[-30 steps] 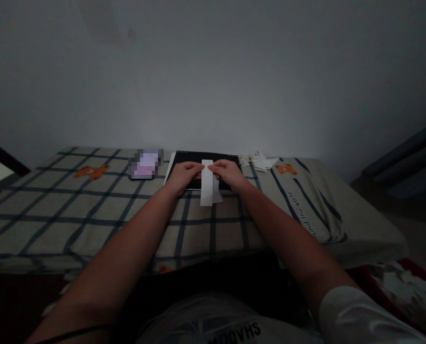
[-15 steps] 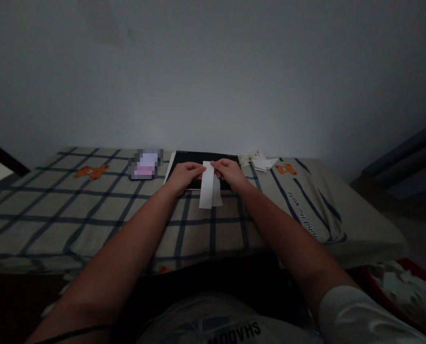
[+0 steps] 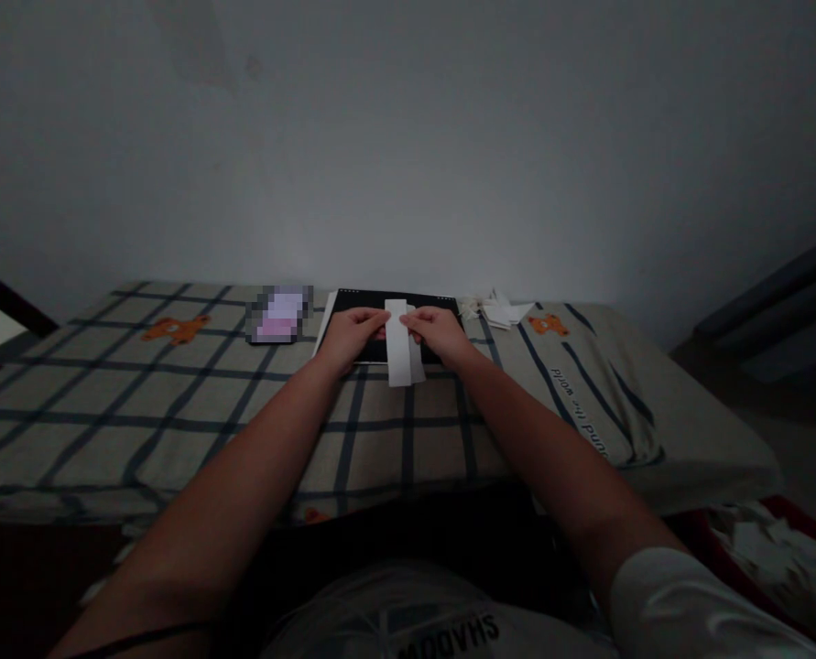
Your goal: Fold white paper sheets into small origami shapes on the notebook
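Between my two hands is a folded strip of white paper (image 3: 399, 352), upright and narrow, with a second layer showing behind its right side. My left hand (image 3: 353, 337) pinches its left edge near the upper part. On the other edge, the thumb and fingers of my right hand (image 3: 440, 331) are closed on the paper at about the same height. Beneath both hands lies a black flat board or folder (image 3: 373, 300), with white sheets sticking out at its left side. The fingertips behind the paper are hidden.
A phone (image 3: 280, 316), blurred out, lies to the left on the checked cloth (image 3: 243, 403). White paper pieces (image 3: 500, 309) sit right of the black board. At the lower right, a red container (image 3: 802, 517) holds many white paper scraps. A grey wall (image 3: 408, 165) rises behind.
The paper strip has moved up a little between my fingers, its top now above them. Its back layer has swung in, so less of it shows at the right.
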A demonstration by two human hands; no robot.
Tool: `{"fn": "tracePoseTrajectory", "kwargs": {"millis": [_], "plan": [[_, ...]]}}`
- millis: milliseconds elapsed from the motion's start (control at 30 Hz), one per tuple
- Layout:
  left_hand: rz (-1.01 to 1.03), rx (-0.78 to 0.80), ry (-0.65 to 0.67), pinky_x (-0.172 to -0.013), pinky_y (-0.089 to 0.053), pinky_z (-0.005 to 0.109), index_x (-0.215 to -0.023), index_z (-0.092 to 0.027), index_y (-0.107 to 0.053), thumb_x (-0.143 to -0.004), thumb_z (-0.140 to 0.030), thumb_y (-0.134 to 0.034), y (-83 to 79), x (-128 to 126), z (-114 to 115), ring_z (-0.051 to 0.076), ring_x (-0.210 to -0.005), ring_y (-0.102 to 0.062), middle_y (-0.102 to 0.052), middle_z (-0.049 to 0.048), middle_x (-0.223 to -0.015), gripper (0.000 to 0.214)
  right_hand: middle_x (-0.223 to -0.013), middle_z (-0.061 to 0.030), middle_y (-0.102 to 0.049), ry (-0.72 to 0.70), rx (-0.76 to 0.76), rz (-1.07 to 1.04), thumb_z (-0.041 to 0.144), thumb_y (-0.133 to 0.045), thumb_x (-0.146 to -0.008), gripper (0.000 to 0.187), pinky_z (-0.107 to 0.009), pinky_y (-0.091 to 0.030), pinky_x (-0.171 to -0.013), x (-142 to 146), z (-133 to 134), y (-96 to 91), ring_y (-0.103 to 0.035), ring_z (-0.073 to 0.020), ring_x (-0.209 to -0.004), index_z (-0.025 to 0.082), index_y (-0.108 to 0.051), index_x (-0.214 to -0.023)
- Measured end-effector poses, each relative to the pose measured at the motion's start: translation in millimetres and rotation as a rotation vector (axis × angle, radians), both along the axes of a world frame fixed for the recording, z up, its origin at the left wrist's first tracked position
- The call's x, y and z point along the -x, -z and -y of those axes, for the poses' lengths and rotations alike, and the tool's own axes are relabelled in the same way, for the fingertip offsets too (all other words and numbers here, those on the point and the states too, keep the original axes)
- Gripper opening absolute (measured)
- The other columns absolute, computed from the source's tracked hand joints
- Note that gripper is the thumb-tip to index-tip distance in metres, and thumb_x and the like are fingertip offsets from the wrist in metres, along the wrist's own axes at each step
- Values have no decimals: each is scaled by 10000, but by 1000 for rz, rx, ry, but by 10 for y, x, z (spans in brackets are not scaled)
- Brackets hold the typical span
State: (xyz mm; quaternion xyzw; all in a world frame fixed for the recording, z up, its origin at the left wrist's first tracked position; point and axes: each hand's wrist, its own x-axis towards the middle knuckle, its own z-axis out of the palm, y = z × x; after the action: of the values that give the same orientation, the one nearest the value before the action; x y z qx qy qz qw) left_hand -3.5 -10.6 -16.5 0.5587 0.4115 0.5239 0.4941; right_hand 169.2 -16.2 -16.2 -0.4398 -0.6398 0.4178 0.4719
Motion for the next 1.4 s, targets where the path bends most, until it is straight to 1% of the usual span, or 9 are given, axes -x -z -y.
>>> {"fn": "tracePoseTrajectory", "kwargs": {"millis": [100,167,367,600,767,900,1100,1267,1400], "plan": [[-29,50,66,-717,-504,290,-821,-134,-689,-625,-376,-743,8,-3,16,126,-674,-596,-680,59,-776,316,-568,23,-496,76,-7,-21,436,-619,-719,278,-229,-322,-510,-6,-10,-8,-418,-85,-521,160,-592,-691],[-59,49,68,-706,-504,288,-804,-133,-688,-623,-362,-744,-3,-4,31,126,-662,-591,-679,62,-770,297,-577,21,-503,73,-9,-50,432,-622,-714,276,-229,-320,-510,-13,-11,-12,-415,-83,-519,157,-604,-705],[-90,-17,-44,-691,-499,285,-780,-131,-682,-638,-352,-726,-37,1,31,125,-634,-577,-674,47,-724,267,-628,6,-547,-11,37,-33,426,-632,-704,278,-226,-315,-504,-11,3,-10,-426,-84,-542,152,-645,-757],[-73,29,57,-689,-489,272,-795,-135,-689,-630,-356,-738,-6,6,26,120,-650,-588,-680,55,-766,280,-611,12,-539,64,26,-62,377,-646,-699,231,-227,-321,-514,8,-5,-18,-423,-82,-540,147,-632,-714],[-164,-43,-58,-680,-483,276,-770,-135,-687,-654,-333,-715,-40,5,46,129,-644,-585,-678,52,-735,232,-669,-1,-581,-18,51,-60,365,-651,-691,225,-234,-334,-531,-8,0,-17,-436,-83,-559,153,-661,-766],[-119,-30,-31,-696,-487,281,-789,-142,-686,-657,-330,-712,-28,3,35,128,-656,-591,-680,49,-758,231,-666,-7,-590,-10,40,-67,365,-666,-675,216,-239,-352,-555,-6,-23,12,-465,-91,-582,153,-646,-709],[-95,40,31,-675,-484,274,-770,-146,-689,-617,-325,-750,2,4,28,119,-635,-586,-674,44,-739,244,-645,1,-569,64,37,-84,378,-664,-677,245,-234,-334,-526,-9,-34,19,-443,-84,-549,148,-655,-759],[-161,-39,-37,-658,-480,269,-768,-144,-692,-650,-343,-721,-23,20,29,116,-611,-571,-668,38,-703,233,-627,8,-566,-4,56,-48,401,-672,-670,274,-231,-331,-516,-26,-28,24,-439,-83,-536,149,-666,-778],[-90,9,7,-686,-491,274,-787,-141,-691,-640,-332,-731,-24,10,32,119,-638,-589,-679,45,-744,245,-659,-5,-592,10,22,-53,380,-673,-671,242,-235,-351,-540,-18,-50,45,-472,-91,-568,148,-654,-735]]}}
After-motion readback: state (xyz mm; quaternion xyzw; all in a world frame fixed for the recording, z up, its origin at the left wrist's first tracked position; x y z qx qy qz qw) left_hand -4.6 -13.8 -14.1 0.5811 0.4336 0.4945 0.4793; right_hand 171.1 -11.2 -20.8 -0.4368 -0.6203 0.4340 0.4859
